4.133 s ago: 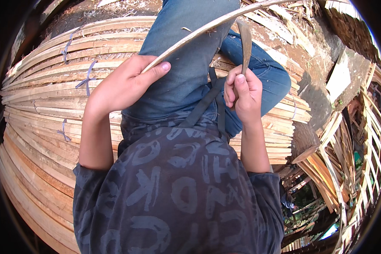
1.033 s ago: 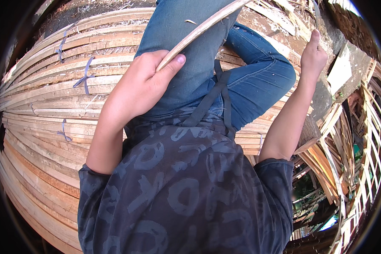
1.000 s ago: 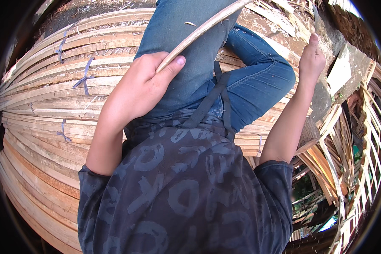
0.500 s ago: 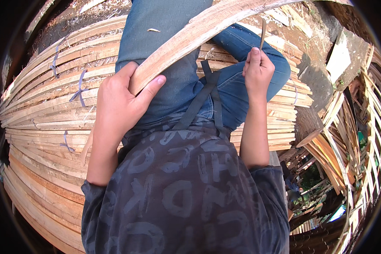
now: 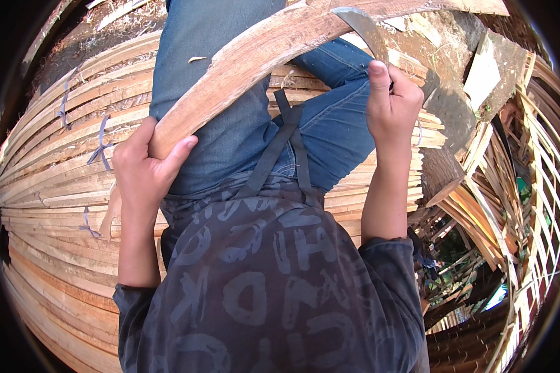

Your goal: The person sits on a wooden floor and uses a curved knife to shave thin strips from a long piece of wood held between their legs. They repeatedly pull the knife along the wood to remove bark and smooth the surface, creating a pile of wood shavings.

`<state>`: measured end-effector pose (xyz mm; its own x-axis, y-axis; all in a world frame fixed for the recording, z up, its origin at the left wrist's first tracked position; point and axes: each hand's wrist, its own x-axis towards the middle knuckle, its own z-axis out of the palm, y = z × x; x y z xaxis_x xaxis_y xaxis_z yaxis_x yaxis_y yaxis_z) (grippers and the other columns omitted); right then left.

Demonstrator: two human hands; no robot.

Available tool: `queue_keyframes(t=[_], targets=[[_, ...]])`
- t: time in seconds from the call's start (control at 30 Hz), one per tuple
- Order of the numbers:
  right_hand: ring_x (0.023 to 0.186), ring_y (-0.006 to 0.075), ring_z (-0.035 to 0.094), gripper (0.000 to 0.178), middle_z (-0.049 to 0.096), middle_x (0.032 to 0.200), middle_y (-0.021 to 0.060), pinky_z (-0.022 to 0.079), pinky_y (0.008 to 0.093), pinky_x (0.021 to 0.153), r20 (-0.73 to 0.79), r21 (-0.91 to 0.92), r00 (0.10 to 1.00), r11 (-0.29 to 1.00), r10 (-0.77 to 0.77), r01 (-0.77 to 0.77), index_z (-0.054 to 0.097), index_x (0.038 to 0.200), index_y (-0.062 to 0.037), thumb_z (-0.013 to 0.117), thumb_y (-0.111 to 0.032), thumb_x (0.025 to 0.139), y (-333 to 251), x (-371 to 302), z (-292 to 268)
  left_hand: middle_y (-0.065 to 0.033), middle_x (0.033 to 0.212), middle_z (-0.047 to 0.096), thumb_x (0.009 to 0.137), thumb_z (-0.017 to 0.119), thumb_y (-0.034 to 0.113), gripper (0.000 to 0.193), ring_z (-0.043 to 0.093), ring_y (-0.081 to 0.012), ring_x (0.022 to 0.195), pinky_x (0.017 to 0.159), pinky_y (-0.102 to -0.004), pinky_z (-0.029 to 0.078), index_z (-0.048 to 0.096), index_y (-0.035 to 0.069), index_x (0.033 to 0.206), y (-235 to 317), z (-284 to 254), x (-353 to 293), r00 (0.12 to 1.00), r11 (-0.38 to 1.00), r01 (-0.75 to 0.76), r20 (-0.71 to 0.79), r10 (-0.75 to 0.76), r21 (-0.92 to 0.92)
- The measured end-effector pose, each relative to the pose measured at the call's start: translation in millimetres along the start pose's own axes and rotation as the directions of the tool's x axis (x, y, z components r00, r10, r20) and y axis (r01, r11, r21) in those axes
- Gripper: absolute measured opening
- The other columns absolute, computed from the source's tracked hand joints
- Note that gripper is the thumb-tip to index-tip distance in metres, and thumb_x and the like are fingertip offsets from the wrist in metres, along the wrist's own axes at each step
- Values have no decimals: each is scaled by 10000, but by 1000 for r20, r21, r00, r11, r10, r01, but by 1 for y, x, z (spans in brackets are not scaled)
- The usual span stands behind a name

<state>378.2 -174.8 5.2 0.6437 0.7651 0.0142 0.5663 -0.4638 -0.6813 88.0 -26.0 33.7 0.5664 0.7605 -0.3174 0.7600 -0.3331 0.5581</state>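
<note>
A long curved wooden slat [image 5: 249, 65] slants across my lap from lower left to the top right. My left hand [image 5: 142, 174] grips its near end, thumb along the lower edge. A short knife with a curved metal blade [image 5: 365, 31] is in my right hand [image 5: 393, 102], its handle mostly covered by my fingers. The blade tip overlaps the slat's far part; whether it touches the wood I cannot tell. Splintered, paler wood shows along the slat's edges.
Bundles of wooden strips [image 5: 50, 193] tied with blue cord lie under and left of me. A cut log [image 5: 442, 180] and a grey stone [image 5: 457, 84] sit to the right. Beyond them stands a slatted wooden lattice [image 5: 544, 205]. A dark strap [image 5: 274, 146] crosses my lap.
My left hand has moved left and down with the slat, whose broad face now shows more. My right hand has moved right, and the blade has turned its flat side into view over the slat.
</note>
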Motion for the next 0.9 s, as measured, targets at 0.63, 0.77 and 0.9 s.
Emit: queue_keyframes(t=[0.63, 0.77, 0.9], targets=[[432, 271, 531, 572, 514, 477, 89, 403, 337, 410, 134, -689, 954, 666, -270, 285, 571, 616, -51, 628, -592, 793, 3, 37, -34, -148, 509, 468, 770, 722, 475, 515, 486, -291, 452, 449, -341, 383, 510, 15, 682, -15, 9, 16, 994, 993, -98, -35, 100, 62], [444, 270, 547, 588, 528, 484, 87, 417, 336, 421, 90, -720, 973, 661, -211, 210, 582, 623, -51, 616, -615, 790, 7, 42, -38, -149, 507, 471, 766, 725, 478, 516, 490, -294, 449, 449, -346, 387, 509, 17, 681, -12, 12, 18, 990, 992, -113, -76, 117, 61], [487, 269, 585, 601, 564, 520, 102, 440, 339, 451, 15, -734, 991, 671, -132, 100, 642, 682, -42, 593, -629, 805, 9, 43, -39, -150, 504, 470, 765, 720, 491, 527, 488, -294, 450, 453, -348, 390, 507, 17, 677, -1, 9, 21, 996, 992, -80, -34, 83, 93]])
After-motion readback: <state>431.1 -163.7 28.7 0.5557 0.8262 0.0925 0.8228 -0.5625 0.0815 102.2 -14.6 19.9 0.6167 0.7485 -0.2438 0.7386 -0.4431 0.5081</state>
